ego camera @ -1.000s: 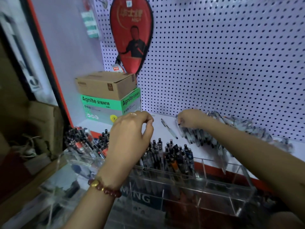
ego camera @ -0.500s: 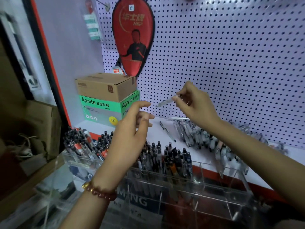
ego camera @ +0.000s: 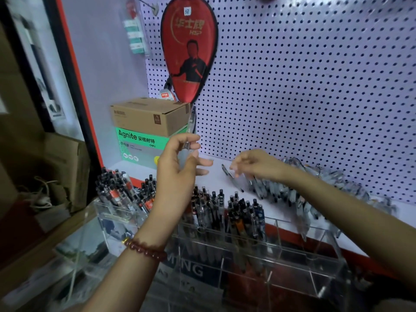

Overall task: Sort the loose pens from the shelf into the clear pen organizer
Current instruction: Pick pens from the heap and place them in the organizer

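The clear pen (ego camera: 191, 122) now stands upright, pinched in your left hand (ego camera: 177, 167); half a second ago your right hand (ego camera: 254, 164) held it. That right hand has let go and dropped, fingers loose, just above the loose pens (ego camera: 292, 190) on the shelf (ego camera: 216, 183).

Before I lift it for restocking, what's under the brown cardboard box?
A green Agnite box. Its right end is hidden behind the left hand, which holds a pen.

Bare white shelf (ego camera: 216, 182) lies between left hand (ego camera: 180, 167) and right hand (ego camera: 254, 164); below them, upright dark-capped pens (ego camera: 211, 206) crowd the clear acrylic organizer (ego camera: 292, 255).
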`<state>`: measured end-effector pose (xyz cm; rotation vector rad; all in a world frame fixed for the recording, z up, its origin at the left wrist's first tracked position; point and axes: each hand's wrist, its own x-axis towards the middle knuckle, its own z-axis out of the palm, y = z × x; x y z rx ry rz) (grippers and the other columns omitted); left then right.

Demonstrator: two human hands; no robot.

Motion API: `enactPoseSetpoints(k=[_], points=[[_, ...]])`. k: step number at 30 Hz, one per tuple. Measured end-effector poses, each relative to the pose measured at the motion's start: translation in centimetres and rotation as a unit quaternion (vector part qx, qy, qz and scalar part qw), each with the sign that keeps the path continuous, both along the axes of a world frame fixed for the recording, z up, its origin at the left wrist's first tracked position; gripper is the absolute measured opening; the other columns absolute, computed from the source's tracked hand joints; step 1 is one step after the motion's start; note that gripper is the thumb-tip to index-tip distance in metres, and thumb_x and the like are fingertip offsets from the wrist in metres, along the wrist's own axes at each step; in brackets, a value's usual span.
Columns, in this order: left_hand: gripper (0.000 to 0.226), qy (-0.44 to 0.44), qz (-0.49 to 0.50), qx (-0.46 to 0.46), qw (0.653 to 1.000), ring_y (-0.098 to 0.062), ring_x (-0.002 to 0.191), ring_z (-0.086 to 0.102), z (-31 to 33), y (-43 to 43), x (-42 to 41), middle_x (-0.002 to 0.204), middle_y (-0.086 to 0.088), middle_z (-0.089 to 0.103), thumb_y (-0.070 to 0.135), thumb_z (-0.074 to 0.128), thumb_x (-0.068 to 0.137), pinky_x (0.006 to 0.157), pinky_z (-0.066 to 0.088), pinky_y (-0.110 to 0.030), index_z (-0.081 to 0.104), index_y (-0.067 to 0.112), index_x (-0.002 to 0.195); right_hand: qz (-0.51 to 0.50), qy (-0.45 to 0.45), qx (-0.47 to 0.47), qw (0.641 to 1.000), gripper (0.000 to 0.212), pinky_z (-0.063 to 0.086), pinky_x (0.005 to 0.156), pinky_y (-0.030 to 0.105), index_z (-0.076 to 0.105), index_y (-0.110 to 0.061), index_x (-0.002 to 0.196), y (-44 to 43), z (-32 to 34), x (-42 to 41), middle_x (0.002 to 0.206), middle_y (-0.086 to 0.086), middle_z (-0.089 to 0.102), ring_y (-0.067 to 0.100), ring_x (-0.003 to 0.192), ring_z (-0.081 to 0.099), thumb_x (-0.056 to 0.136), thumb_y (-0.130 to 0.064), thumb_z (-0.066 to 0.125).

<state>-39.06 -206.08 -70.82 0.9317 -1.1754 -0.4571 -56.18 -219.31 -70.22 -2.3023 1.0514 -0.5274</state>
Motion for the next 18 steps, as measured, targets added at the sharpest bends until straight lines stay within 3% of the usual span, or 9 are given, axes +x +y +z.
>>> enactPoseSetpoints(k=[2, 4, 5, 7, 9, 11, 13, 15, 18], points=[[0.023, -0.003, 0.011, 0.005, 1.0, -0.005, 0.053, 0.058, -0.2, -0.1, 0.1, 0.105, 0.004, 0.054, -0.002, 0.042, 0.098, 0.049, 0.045, -0.02, 0.052, 0.018, 0.101, -0.049, 0.138, -0.032, 0.989, 0.02, 0.053, 0.065, 0.022, 0.067, -0.012, 0.11, -2.2, -2.3, -0.5, 0.105, 0.008, 0.071, 0.008, 0.072, 0.063, 0.092, -0.017, 0.059], [0.022, -0.018, 0.024, 0.001, 1.0, -0.005, 0.046, 0.047, -0.4, -0.3, 0.2, 0.108, 0.006, 0.057, 0.001, 0.044, 0.098, 0.047, 0.037, -0.018, 0.051, 0.022, 0.096, -0.06, 0.246, -0.06, 0.966, 0.037, 0.049, 0.087, 0.031, 0.058, -0.016, 0.127, -2.9, -3.6, -0.2, 0.121, 0.006, 0.065, 0.018, 0.1, 0.062, 0.093, -0.029, 0.061], [0.022, -0.024, 0.026, -0.002, 0.999, -0.005, 0.045, 0.043, -0.4, -0.3, 0.2, 0.105, 0.008, 0.057, 0.001, 0.044, 0.098, 0.048, 0.036, -0.016, 0.051, 0.022, 0.095, -0.055, 0.281, -0.076, 0.955, 0.043, 0.047, 0.09, 0.032, 0.054, -0.019, 0.132, -2.8, -4.0, 0.1, 0.122, 0.003, 0.063, 0.021, 0.105, 0.06, 0.093, -0.034, 0.06], [0.024, -0.034, 0.028, -0.004, 0.999, -0.004, 0.046, 0.039, -0.5, -0.4, 0.2, 0.097, 0.011, 0.058, 0.001, 0.045, 0.098, 0.047, 0.035, -0.015, 0.051, 0.024, 0.094, -0.034, 0.31, -0.091, 0.946, 0.033, 0.045, 0.081, 0.03, 0.055, -0.025, 0.127, -2.5, -4.3, 0.8, 0.108, -0.004, 0.063, 0.019, 0.094, 0.058, 0.095, -0.033, 0.056], [0.025, -0.043, 0.033, -0.002, 0.999, -0.002, 0.049, 0.039, -0.6, -0.5, 0.3, 0.093, 0.01, 0.058, 0.001, 0.045, 0.097, 0.048, 0.034, -0.014, 0.052, 0.025, 0.095, -0.023, 0.314, -0.09, 0.945, 0.006, 0.038, 0.062, 0.023, 0.055, -0.025, 0.094, -2.6, -4.7, 1.3, 0.08, -0.008, 0.053, 0.011, 0.066, 0.046, 0.096, -0.022, 0.051], [0.025, -0.042, 0.036, -0.001, 0.998, -0.002, 0.05, 0.037, -0.7, -0.5, 0.4, 0.094, 0.008, 0.059, 0.002, 0.045, 0.098, 0.048, 0.033, -0.015, 0.052, 0.026, 0.095, -0.036, 0.302, -0.075, 0.949, 0.028, 0.031, 0.053, 0.021, 0.042, -0.022, 0.069, -2.7, -4.9, 1.7, 0.063, -0.007, 0.042, 0.008, 0.054, 0.035, 0.094, -0.016, 0.051], [0.024, -0.035, 0.039, 0.002, 0.999, -0.002, 0.05, 0.038, -0.6, -0.5, 0.4, 0.095, 0.006, 0.06, 0.002, 0.044, 0.098, 0.048, 0.033, -0.015, 0.052, 0.025, 0.095, -0.052, 0.274, -0.045, 0.959, 0.034, 0.042, 0.058, 0.022, 0.046, -0.02, 0.06, -3.0, -4.9, 1.4, 0.056, -0.008, 0.05, 0.008, 0.054, 0.044, 0.092, -0.015, 0.058], [0.024, -0.023, 0.038, 0.004, 0.999, -0.002, 0.051, 0.039, -0.4, -0.4, 0.3, 0.093, 0.005, 0.06, 0.004, 0.041, 0.099, 0.049, 0.034, -0.014, 0.053, 0.024, 0.094, -0.056, 0.237, 0.005, 0.97, 0.033, 0.051, 0.073, 0.03, 0.056, -0.017, 0.055, -3.4, -4.7, 1.0, 0.049, -0.01, 0.058, 0.009, 0.056, 0.053, 0.087, -0.013, 0.066], [0.025, -0.003, 0.037, 0.012, 0.999, -0.006, 0.047, 0.037, -0.2, -0.3, 0.2, 0.091, 0.007, 0.06, 0.006, 0.036, 0.101, 0.048, 0.034, -0.013, 0.054, 0.022, 0.095, -0.067, 0.187, 0.066, 0.978, 0.021, 0.047, 0.059, 0.023, 0.06, -0.008, 0.065, -3.3, -4.3, 0.4, 0.054, -0.002, 0.053, 0.009, 0.05, 0.047, 0.084, -0.009, 0.068]])
